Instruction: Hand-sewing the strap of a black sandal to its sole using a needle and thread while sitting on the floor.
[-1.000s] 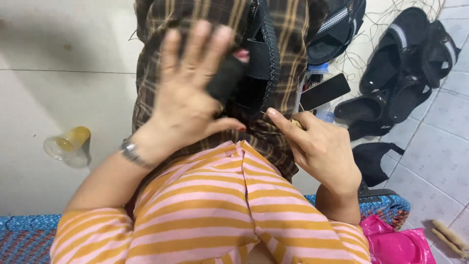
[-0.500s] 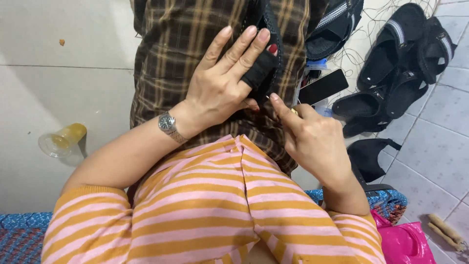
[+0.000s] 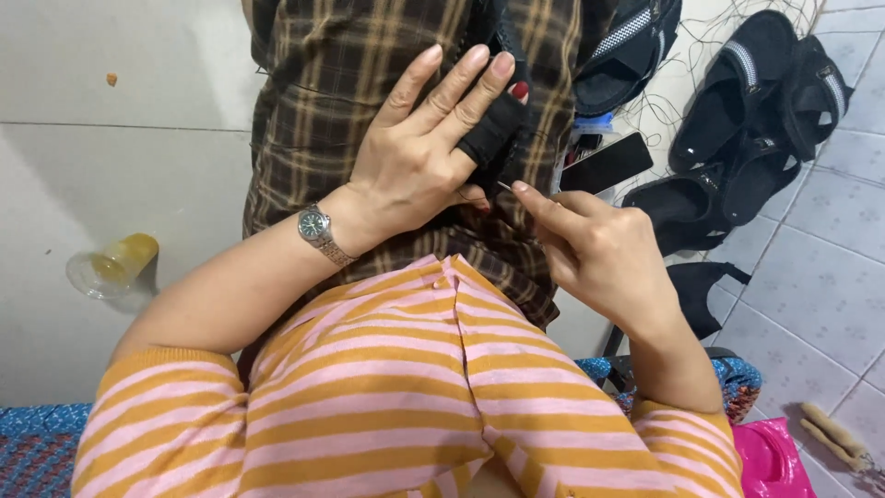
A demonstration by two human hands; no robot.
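Note:
A dark plaid garment (image 3: 369,101) hangs over my lap, above my orange-and-pink striped clothing (image 3: 387,387). My left hand (image 3: 419,152), with a wristwatch (image 3: 318,231) on its wrist, lies flat on the garment, fingers spread upward, and pins a black strip of fabric (image 3: 493,129) under its fingertips. My right hand (image 3: 590,249) pinches a thin sewing needle (image 3: 505,187) between thumb and forefinger, its tip at the black fabric just below my left fingers. No thread is clearly visible.
A tipped plastic cup (image 3: 111,266) lies on the floor at left. Several black sandals (image 3: 756,111) and a black phone (image 3: 604,164) lie on the tiles at right. A pink bag (image 3: 770,461) sits at lower right, a blue woven mat (image 3: 37,443) under me.
My left hand has turned over and settled flat on the garment, drawing nearer the black strip. My right hand has brought the needle up to the fabric.

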